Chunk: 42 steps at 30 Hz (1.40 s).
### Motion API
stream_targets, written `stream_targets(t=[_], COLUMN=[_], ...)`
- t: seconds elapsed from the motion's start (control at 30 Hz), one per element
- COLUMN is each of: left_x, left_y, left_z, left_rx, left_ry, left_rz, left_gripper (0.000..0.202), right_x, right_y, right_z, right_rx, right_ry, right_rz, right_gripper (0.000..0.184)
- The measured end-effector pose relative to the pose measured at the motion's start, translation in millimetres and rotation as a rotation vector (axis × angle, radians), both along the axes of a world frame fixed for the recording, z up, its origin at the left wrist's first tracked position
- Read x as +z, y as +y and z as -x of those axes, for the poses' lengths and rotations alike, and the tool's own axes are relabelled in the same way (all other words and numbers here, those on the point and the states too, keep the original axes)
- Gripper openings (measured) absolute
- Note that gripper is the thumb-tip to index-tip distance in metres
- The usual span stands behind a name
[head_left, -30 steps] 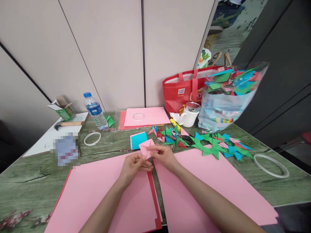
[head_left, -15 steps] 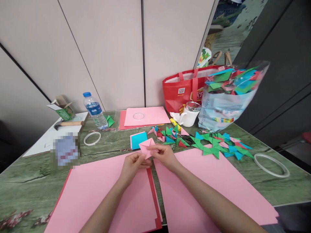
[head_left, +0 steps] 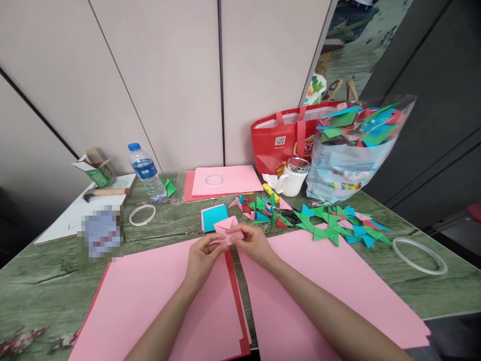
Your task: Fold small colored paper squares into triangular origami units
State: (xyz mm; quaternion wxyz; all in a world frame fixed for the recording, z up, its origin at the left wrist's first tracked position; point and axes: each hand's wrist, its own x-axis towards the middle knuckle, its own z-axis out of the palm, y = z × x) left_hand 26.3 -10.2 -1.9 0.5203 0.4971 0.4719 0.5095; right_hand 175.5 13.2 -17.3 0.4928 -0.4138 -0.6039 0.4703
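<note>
A small folded piece of pink paper (head_left: 227, 225) is held up between both hands, creases showing on its face. My left hand (head_left: 204, 256) pinches its lower left edge with thumb and fingers. On the right side, my right hand (head_left: 254, 244) grips it, the fingers lying over the paper. Just behind it lies a stack of small blue and pink paper squares (head_left: 215, 216). Large pink sheets (head_left: 161, 296) spread under my left forearm, with red paper beneath them, and more pink sheets (head_left: 323, 271) lie under the right one.
Folded coloured paper pieces (head_left: 263, 209) and a green star-shaped chain (head_left: 325, 228) lie behind the right sheets. A white mug (head_left: 293, 179), a red bag (head_left: 268, 150) and a full plastic bag (head_left: 349, 155) stand behind. At left are a water bottle (head_left: 146, 173), hammer (head_left: 108, 191) and tape roll (head_left: 143, 215).
My left fingers have shifted up and closed on the paper's lower edge. The right fingers have changed their hold, and the paper has turned slightly.
</note>
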Motion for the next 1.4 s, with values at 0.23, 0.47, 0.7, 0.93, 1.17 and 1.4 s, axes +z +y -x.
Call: stream_targets(t=[0.23,0.47,0.7,0.93,1.17,1.4], left_x=[-5.2,-5.1,-2.0,-1.3,0.7,2.4], left_y=[0.6,-0.3,-1.7,-2.7,-3.6,-3.2], left_z=[0.8,0.6,-1.4,-3.4,-4.2,-3.3], left_rx=[0.026,0.062,0.082,0.089,0.109,0.101], left_ry=[-0.090,-0.101,-0.106,-0.102,-0.099,-0.091], left_rz=[0.103,0.119,0.139,0.129,0.138,0.130], left_gripper=[0.024,0.026,0.024,0.024,0.028,0.027], right_x=[-1.1,-1.0,-0.4,-1.4,-9.1,-12.2], right_y=[0.1,-1.1,-2.8,-4.1,-1.7,-1.3], right_z=[1.9,3.2,4.9,7.2,5.2,6.1], right_rx=[0.046,0.042,0.012,-0.031,-0.058,-0.078], right_ry=[0.095,0.150,0.103,0.142,0.063,0.057], right_rz=[0.025,0.071,0.040,0.033,0.001,-0.001], right_gripper=[0.020,0.022,0.018,0.025,0.018,0.019])
